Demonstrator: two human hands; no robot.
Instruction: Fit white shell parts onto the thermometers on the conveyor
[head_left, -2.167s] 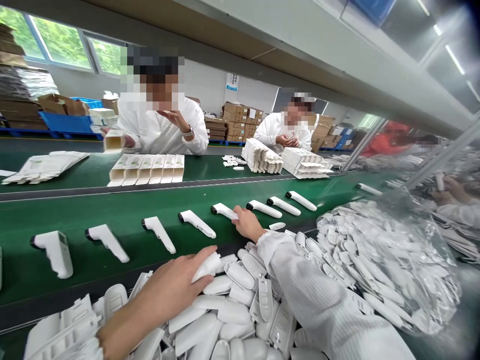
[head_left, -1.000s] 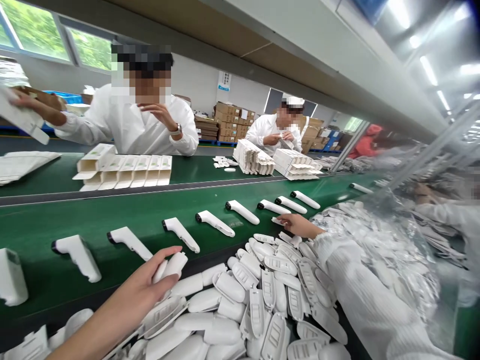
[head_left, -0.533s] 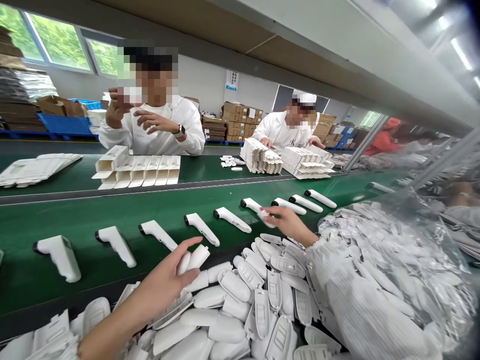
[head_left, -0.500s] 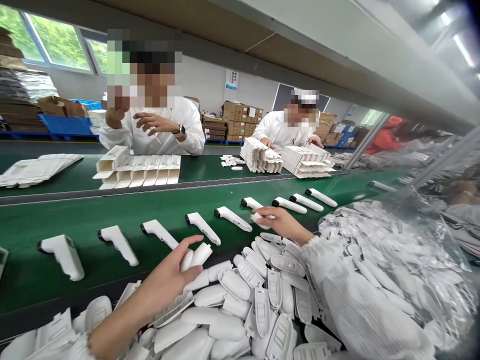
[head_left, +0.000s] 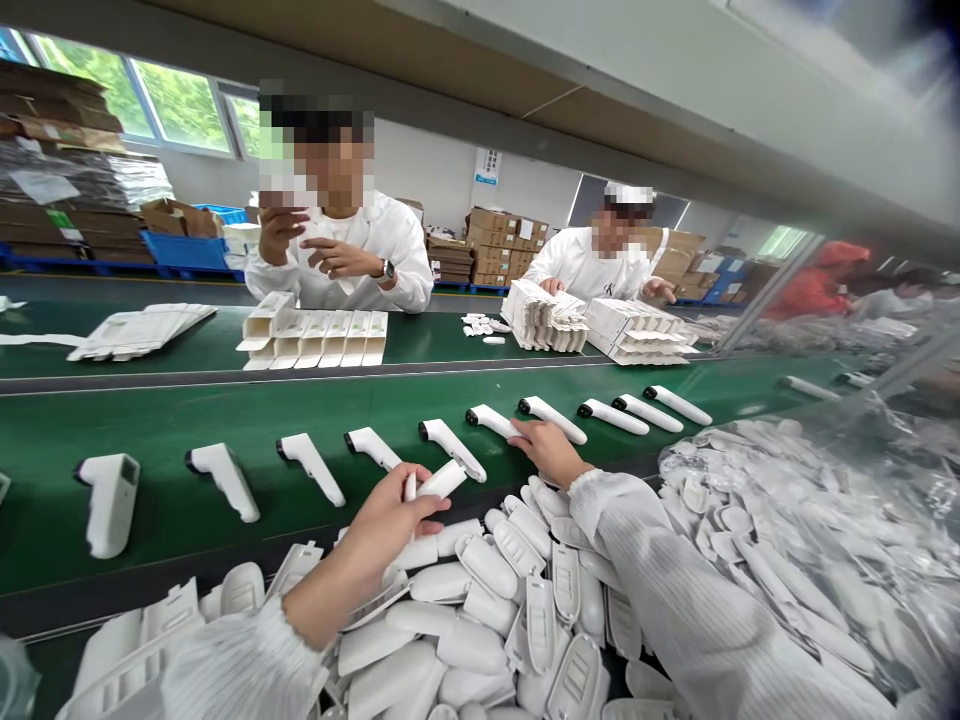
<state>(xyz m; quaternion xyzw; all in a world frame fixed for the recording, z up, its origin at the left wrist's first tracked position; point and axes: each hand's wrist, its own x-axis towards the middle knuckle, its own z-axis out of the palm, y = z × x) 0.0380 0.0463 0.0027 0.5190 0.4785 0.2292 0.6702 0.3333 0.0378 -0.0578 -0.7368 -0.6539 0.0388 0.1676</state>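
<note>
My left hand is closed around white plastic covers, above a heap of similar covers. Farther right, my right hand has its fingers closed at the handle end of a white infrared thermometer with a black tip. This thermometer lies on the green conveyor belt. Those fingers hide the handle's end, and I cannot see whether a cover is under them. A neighbouring thermometer lies just beyond the covers in my left hand. Several more thermometers lie in a row along the belt.
A clear plastic bag of white parts lies at the right. Across the belt, two people in white work behind open cartons and stacked folded cartons. A grey shelf hangs overhead.
The view has turned a little left. My right hand has moved from beside the thermometer onto its handle; the white cover it held no longer shows. My left hand still holds its covers.
</note>
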